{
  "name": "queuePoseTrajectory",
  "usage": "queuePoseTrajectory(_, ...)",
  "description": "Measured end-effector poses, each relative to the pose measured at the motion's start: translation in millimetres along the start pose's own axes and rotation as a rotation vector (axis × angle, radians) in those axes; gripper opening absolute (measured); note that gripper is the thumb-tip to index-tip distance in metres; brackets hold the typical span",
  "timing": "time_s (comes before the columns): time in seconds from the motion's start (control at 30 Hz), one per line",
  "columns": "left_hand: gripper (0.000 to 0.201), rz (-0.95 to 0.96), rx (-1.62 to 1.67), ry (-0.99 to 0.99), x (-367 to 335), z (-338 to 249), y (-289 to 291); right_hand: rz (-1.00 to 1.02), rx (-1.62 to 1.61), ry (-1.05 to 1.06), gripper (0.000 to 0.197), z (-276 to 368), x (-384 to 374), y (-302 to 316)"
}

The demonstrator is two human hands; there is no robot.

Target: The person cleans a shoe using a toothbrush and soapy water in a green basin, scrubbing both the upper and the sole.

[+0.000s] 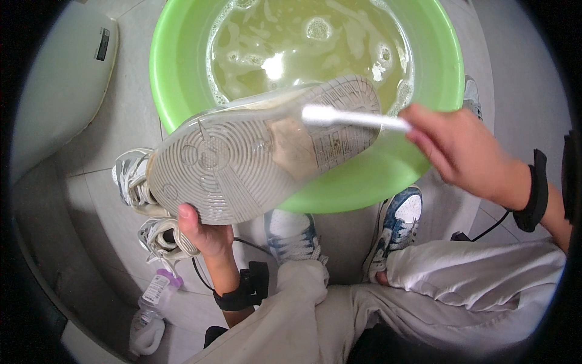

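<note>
My left hand (209,236) grips a shoe (236,164) near its toe, thumb pressed on the edge of the sole. The sole faces up, pale grey and ringed with grooves, with a tan patch in the middle. In my right hand (464,151) is a slim white brush (354,118), blurred by motion, its head over the heel half of the sole. Whether its bristles touch the sole cannot be made out. Beneath the shoe stands a green basin (159,73) of cloudy yellowish water (273,30) with foam round its edge.
Left of the basin, two lace-up shoes (134,179) (167,238) lie on the tiled floor. Behind them are a clear bottle with a purple cap (159,290) and a white-handled container (147,338). A white toilet-like fixture (66,79) stands far left. My feet wear blue-and-white shoes (400,218).
</note>
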State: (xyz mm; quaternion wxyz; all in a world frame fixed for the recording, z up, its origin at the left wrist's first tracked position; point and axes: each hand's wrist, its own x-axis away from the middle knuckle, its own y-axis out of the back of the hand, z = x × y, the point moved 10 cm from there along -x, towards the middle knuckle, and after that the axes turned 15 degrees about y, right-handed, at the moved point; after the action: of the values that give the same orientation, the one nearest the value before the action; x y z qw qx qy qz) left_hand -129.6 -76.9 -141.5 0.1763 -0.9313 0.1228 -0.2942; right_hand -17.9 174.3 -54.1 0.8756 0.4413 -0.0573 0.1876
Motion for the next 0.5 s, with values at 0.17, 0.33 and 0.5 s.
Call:
queuePoseTrajectory(0.17,0.063,0.063,-0.062,-0.024,0.5,-0.6,2.3,-0.025,-0.021,0.052,0.013,11.6,-4.7,-4.9)
queuePoseTrajectory(0.33,0.073,-0.003,0.003,0.008,-0.3,-0.2,2.0,-0.058,-0.019,-0.076,0.013,-4.0,-2.3,7.5)
queuePoseTrajectory(0.5,0.073,-0.015,0.011,0.005,-1.1,0.8,1.8,-0.075,-0.011,0.256,0.013,32.6,-1.9,-7.8)
